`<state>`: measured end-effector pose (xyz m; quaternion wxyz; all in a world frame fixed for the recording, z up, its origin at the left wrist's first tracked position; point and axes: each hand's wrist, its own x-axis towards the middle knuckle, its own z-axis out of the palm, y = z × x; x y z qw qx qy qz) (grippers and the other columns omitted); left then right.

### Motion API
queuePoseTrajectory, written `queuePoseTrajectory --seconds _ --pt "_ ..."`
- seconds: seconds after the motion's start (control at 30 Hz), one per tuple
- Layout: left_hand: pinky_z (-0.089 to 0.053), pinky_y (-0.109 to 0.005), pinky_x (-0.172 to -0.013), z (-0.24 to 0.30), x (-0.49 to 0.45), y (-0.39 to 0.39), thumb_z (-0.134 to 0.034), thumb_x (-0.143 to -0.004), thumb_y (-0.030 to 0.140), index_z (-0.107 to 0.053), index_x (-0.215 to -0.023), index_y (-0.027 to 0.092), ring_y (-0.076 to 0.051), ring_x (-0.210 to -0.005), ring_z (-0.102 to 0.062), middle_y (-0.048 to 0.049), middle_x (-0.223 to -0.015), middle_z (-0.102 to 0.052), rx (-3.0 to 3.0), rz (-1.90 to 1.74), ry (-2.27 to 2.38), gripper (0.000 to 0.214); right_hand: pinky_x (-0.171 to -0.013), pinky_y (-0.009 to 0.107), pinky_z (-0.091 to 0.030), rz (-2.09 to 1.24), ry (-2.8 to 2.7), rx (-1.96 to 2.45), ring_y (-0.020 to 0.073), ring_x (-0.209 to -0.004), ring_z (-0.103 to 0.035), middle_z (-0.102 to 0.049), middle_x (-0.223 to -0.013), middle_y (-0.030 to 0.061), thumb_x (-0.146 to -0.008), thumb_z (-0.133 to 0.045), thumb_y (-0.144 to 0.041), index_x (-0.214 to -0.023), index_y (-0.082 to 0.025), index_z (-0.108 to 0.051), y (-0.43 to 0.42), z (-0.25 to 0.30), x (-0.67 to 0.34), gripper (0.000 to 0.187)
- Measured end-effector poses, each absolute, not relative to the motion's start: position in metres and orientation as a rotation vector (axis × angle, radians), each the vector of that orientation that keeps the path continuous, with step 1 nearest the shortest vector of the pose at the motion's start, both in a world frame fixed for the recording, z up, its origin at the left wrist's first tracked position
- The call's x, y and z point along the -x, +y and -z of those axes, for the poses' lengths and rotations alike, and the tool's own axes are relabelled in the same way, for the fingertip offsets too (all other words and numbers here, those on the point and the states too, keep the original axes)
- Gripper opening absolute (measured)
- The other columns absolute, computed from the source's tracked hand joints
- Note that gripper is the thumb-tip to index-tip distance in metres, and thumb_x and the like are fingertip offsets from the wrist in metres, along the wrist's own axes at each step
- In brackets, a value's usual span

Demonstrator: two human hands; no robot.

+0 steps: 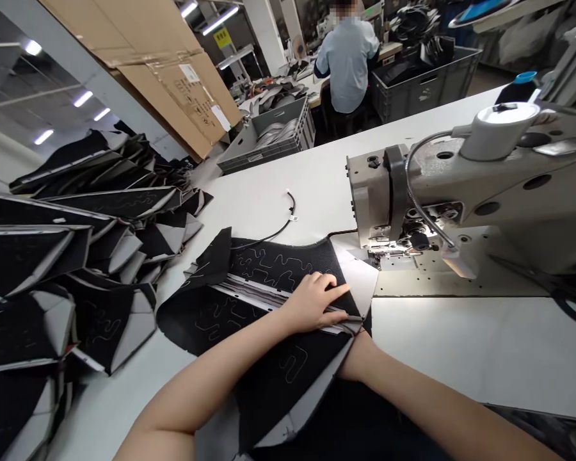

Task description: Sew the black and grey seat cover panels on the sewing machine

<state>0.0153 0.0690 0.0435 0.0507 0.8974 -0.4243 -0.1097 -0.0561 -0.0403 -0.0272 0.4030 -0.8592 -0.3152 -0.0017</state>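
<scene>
At a white worktable (461, 358) on a garment-factory floor, we work in front of an industrial sewing machine (480, 192), its needle area lit above a metal bed plate (441, 275). To our left a heap of stacked black-and-grey fabric panels (67, 256) covers that end of the table; beyond it stand leaning cardboard sheets (173, 70) and grey plastic crates (269, 134), and a co-worker in a pale blue shirt (348, 61) sits facing away at a far bench.

Directly before us lies the quilted black panel (269, 269), stitched with pale squiggle lines, its grey-backed edges layered together just left of the bed plate. Our left hand (314, 301) rests flat on top, fingers extended and nearly closed together, pressing the layered edge down rather than gripping it. Our right hand (360, 346) is tucked under the panel's edge; we cannot tell how far open it is or whether it grips anything. A thin black cable (281, 227) trails across the table behind the panel.

In our judgement, the layers could slip out of line if the pressing hand lifts, and fingers carried too near the needle risk injury.
</scene>
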Motion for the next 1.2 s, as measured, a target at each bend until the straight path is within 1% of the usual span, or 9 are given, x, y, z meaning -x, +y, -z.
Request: queuePoseTrajectory --seconds 0.1,0.17,0.3,0.4,0.5,0.57,0.77,0.93,1.2 --pt "-0.047 -0.03 -0.072 -0.027 -0.021 0.065 -0.048 -0.088 0.057 -0.043 -0.139 0.028 -0.023 -0.085 -0.059 -0.0085 -0.1 -0.058 -3.001 0.441 -1.197 0.058 -0.104 0.042 -0.036 -0.005 -0.899 2.174 0.0238 -0.117 -0.049 -0.064 -0.112 0.0057 -0.087 -0.047 -0.024 -0.105 -0.021 -0.064 -0.064 0.026 0.075 0.025" --pt "-0.046 -0.027 -0.067 -0.023 -0.018 0.063 -0.043 -0.091 0.056 -0.04 -0.14 0.03 -0.022 -0.082 -0.061 -0.0066 -0.091 -0.059 -3.083 0.477 -1.13 0.056 -0.109 0.045 -0.028 -0.005 -0.982 2.219 0.0252 -0.121 -0.045 -0.062 -0.117 0.0077 -0.085 -0.052 -0.027 -0.105 -0.021 -0.064 -0.089 0.022 0.092 0.024" --pt "-0.046 -0.027 -0.066 -0.022 -0.005 0.053 -0.041 -0.094 0.05 -0.04 -0.14 0.028 -0.021 -0.081 -0.063 -0.0046 -0.084 -0.062 -3.141 0.421 -1.029 0.051 -0.114 0.05 -0.017 0.008 -1.121 2.359 0.0275 -0.135 -0.028 -0.043 -0.141 0.0124 -0.081 -0.058 -0.028 -0.13 -0.018 -0.05 -0.132 0.019 0.118 0.051" --pt "-0.047 -0.03 -0.068 -0.023 -0.001 0.039 -0.044 -0.093 0.041 -0.047 -0.134 0.019 -0.023 -0.086 -0.06 -0.0067 -0.091 -0.063 -3.138 0.333 -1.037 0.047 -0.112 0.049 -0.024 0.258 -1.145 2.444 0.0269 -0.134 -0.03 -0.044 -0.139 0.0117 -0.082 -0.057 -0.02 -0.131 -0.017 -0.05 -0.134 0.028 0.125 0.049" --pt "-0.046 -0.034 -0.08 -0.022 -0.003 0.025 -0.051 -0.086 0.034 -0.059 -0.109 0.012 -0.025 -0.098 -0.053 -0.0103 -0.105 -0.059 -3.064 0.137 -1.082 0.032 -0.108 0.05 -0.032 0.589 -0.993 2.445 0.028 -0.128 -0.039 -0.055 -0.127 0.0111 -0.087 -0.05 -0.012 -0.119 -0.017 -0.059 -0.119 0.041 0.127 0.034" --pt "-0.044 -0.036 -0.085 -0.02 -0.007 0.018 -0.051 -0.086 0.033 -0.06 -0.1 0.013 -0.026 -0.101 -0.05 -0.0106 -0.108 -0.057 -3.03 0.067 -1.031 0.027 -0.106 0.051 -0.035 0.638 -0.919 2.397 0.0293 -0.125 -0.043 -0.058 -0.122 0.0115 -0.088 -0.047 -0.011 -0.113 -0.017 -0.062 -0.112 0.044 0.127 0.031" --pt "-0.042 -0.039 -0.086 -0.011 -0.013 0.003 -0.044 -0.091 0.039 -0.041 -0.138 0.018 -0.027 -0.102 -0.048 -0.0111 -0.117 -0.054 -3.016 0.087 -0.961 0.051 -0.104 0.052 -0.038 0.576 -1.022 2.359 0.0288 -0.121 -0.046 -0.06 -0.12 0.0111 -0.084 -0.046 -0.007 -0.109 -0.017 -0.064 -0.129 0.037 0.123 0.033" --pt "-0.038 -0.044 -0.095 -0.005 -0.013 -0.003 -0.036 -0.094 0.037 -0.037 -0.14 0.015 -0.029 -0.128 -0.033 -0.0143 -0.145 -0.036 -3.019 0.058 -1.053 0.051 -0.105 0.05 -0.037 0.588 -0.998 2.407 0.0297 -0.122 -0.046 -0.06 -0.118 0.0143 -0.082 -0.046 -0.006 -0.112 -0.013 -0.063 -0.137 0.038 0.127 0.035" --pt "-0.039 -0.043 -0.094 -0.011 -0.015 -0.008 -0.035 -0.093 0.035 -0.031 -0.144 0.018 -0.026 -0.13 -0.033 -0.0093 -0.149 -0.033 -2.998 0.136 -1.098 0.053 -0.105 0.049 -0.038 0.614 -0.977 2.391 0.0298 -0.122 -0.047 -0.06 -0.119 0.0154 -0.083 -0.045 -0.007 -0.116 -0.011 -0.061 -0.139 0.04 0.129 0.037"
